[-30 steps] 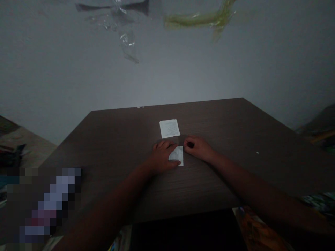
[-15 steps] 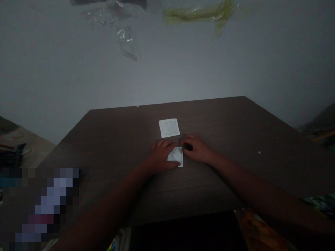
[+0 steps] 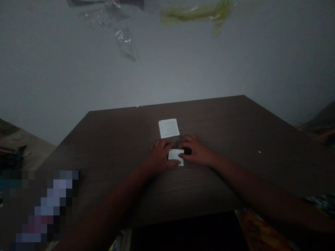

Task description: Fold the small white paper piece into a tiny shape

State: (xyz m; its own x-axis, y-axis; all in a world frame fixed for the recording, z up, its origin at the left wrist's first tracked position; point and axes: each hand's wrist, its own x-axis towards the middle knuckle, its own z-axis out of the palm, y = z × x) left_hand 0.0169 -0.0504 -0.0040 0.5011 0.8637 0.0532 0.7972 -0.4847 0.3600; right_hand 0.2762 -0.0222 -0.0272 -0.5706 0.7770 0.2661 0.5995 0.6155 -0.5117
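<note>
A small white printed paper (image 3: 175, 156) lies on the dark wooden table (image 3: 225, 122), partly folded, between both my hands. My left hand (image 3: 160, 157) rests on its left side, fingers pressed down over it with the thumb along its near edge. My right hand (image 3: 195, 150) is curled, its fingertips pinching the paper's right and far edge. A second square of white printed paper (image 3: 169, 128) lies flat just beyond the hands, untouched.
The table's far edge meets a pale wall, where clear plastic (image 3: 125, 43) and a yellowish strip (image 3: 193, 14) hang. A tiny white speck (image 3: 259, 152) lies on the right of the table. Cluttered items (image 3: 10, 155) sit at far left and colourful things below the near edge.
My right hand has slid left over the small paper, covering more of it, so less of the white shows. The left hand has stayed in place.
</note>
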